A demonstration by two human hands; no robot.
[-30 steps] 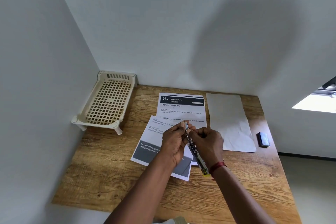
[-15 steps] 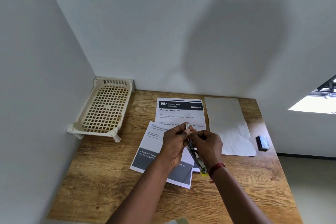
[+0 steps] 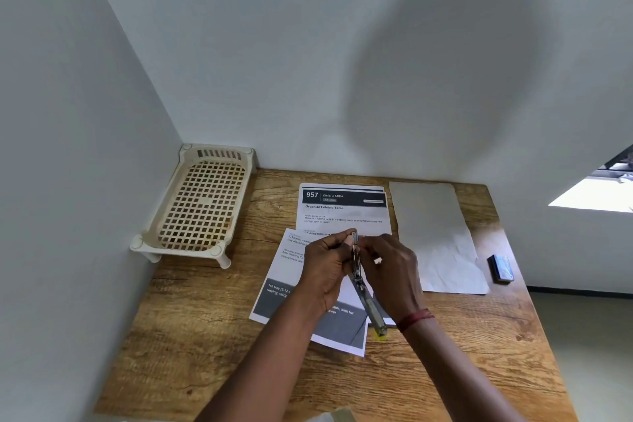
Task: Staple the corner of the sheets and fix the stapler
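Both my hands meet above the papers in the middle of the wooden table (image 3: 212,329). My left hand (image 3: 325,267) grips a long metal stapler (image 3: 366,298) that is swung open, its yellow-tipped end pointing back toward me. My right hand (image 3: 394,271) pinches at the stapler's front end with curled fingers; what lies between those fingertips is too small to tell. Under the hands lie a printed sheet (image 3: 346,212) headed "957 Dining Area" and a second printed sheet (image 3: 284,288) set at an angle.
A cream plastic lattice tray (image 3: 202,205) on short legs stands in the back left corner against the walls. A blank white sheet (image 3: 435,236) lies at the right, with a small dark box (image 3: 500,268) near the right edge. Walls close off the back and left.
The hands and stapler stay in nearly the same place above the papers. Only the view has shifted a little.
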